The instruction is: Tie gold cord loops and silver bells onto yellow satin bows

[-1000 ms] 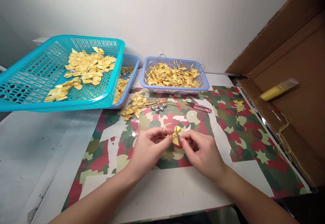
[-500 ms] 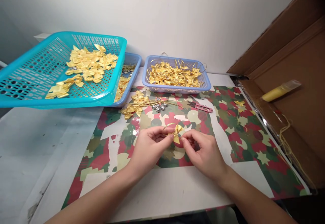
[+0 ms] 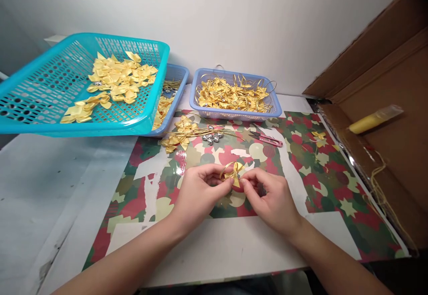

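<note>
A yellow ribbon bow [image 3: 237,170] with a loop of gold cord [image 3: 222,172] is between my hands, above the patterned table cover. My left hand [image 3: 203,190] is closed, with thumb and fingers pinching the bow at its middle. My right hand [image 3: 269,194] is closed too, its thumb and forefinger pressed together at the bow's lower right edge. Whatever those right fingertips hold is too small to make out. Beyond my hands lie loose yellow bows [image 3: 180,135], several gold cords [image 3: 230,133] and a cluster of small silver bells or beads [image 3: 212,138].
Pink thread snips [image 3: 267,140] lie behind my right hand. A turquoise basket [image 3: 133,128] of bows overlaps a blue basket [image 3: 182,74] at left. Another blue basket [image 3: 234,116] holds corded bows. A cardboard box wall [image 3: 377,76] borders the right, with a yellow-filled tube [image 3: 374,119].
The bow has turned slightly in my fingers and its loops show more upright. Both hands stay close together. The whole view has shifted a little.
</note>
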`<state>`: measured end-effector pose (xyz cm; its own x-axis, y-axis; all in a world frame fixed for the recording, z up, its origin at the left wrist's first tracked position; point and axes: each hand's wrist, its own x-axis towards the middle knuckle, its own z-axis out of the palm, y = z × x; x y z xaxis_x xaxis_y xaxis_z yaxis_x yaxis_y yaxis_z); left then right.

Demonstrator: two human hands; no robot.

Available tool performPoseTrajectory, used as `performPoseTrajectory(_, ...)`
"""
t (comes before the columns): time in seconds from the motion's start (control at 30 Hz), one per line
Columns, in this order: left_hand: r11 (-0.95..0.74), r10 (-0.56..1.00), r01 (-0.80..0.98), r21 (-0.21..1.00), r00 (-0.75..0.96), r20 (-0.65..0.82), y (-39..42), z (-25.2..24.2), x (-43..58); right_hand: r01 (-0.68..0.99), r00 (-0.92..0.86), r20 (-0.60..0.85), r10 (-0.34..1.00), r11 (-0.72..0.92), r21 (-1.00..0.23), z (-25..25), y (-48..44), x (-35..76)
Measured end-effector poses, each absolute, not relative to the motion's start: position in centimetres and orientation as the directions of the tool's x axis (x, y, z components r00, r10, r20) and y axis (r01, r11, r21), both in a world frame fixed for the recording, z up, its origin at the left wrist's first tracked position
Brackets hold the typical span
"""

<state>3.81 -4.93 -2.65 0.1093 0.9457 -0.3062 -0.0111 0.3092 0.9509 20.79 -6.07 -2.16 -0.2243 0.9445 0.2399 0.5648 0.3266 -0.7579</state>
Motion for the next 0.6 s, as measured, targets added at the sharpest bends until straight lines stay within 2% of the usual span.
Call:
performPoseTrajectory(0.27, 0.337, 0.936, -0.021, 0.941, 0.113, -0.333, -4.85, -2.19, 3.84, 0.538, -0.210, 0.224, 0.952, 0.304, -0.786, -1.94, -6.14, 20.73)
performPoseTrajectory(0.6, 0.305, 0.948, -0.026, 0.952, 0.106, -0.300, -4.78, -1.81, 3.82, 0.530, -0.209, 0.210, 0.955, 0.292, -0.796, -1.89, -6.17, 20.60)
